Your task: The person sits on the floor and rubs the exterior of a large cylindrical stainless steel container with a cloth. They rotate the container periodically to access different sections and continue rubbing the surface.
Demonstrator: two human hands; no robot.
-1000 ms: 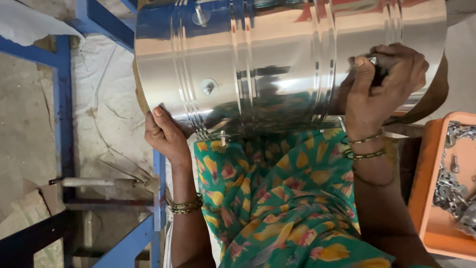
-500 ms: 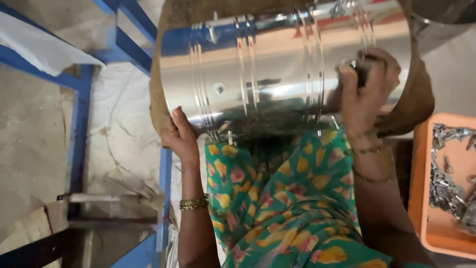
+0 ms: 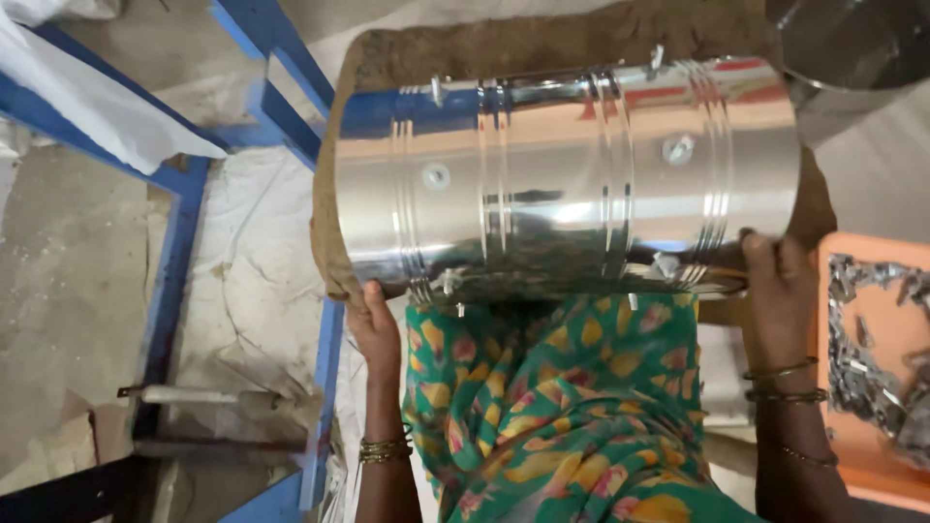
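That shiny ribbed steel drum (image 3: 567, 179) is lying on its side on a brown padded work surface (image 3: 542, 44), right above the person's green floral lap (image 3: 552, 407). Left hand (image 3: 376, 324) cups the drum's near left rim, fingers together and curled under the edge. Right hand (image 3: 775, 291) props the right end, fingers pressed flat against the rim. Orange tray (image 3: 852, 455) of small metal fittings (image 3: 867, 358) sits just beside the right wrist. Blue metal frame (image 3: 174, 252) off to the left.
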